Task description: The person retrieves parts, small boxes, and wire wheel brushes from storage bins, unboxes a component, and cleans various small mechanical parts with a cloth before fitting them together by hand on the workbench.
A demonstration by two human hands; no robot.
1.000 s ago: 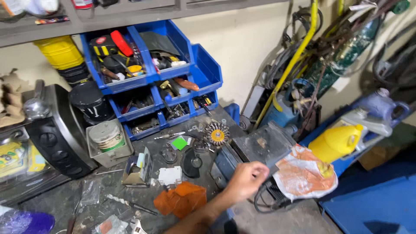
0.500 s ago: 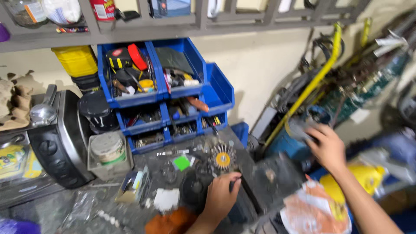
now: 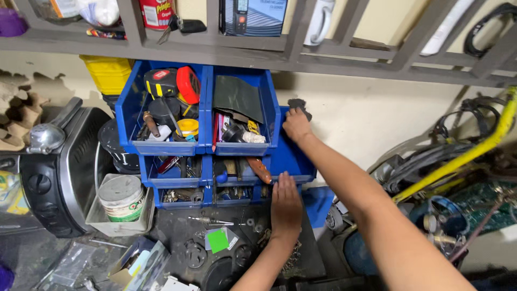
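Reaching far across the cluttered bench, your right hand (image 3: 297, 125) pinches a small dark piece (image 3: 299, 104) between its fingertips, closed on it, up against the pale wall just right of the upper blue bins (image 3: 202, 148). Your left hand (image 3: 286, 209) lies flat and open, palm down, on the front edge of the lower blue bin (image 3: 291, 161), gripping nothing. The piece sits at the very tips of your fingers, above the open bin, so a light pinch could let it slip and drop among the tools. Leaning on that bin could tip or shift the stack.
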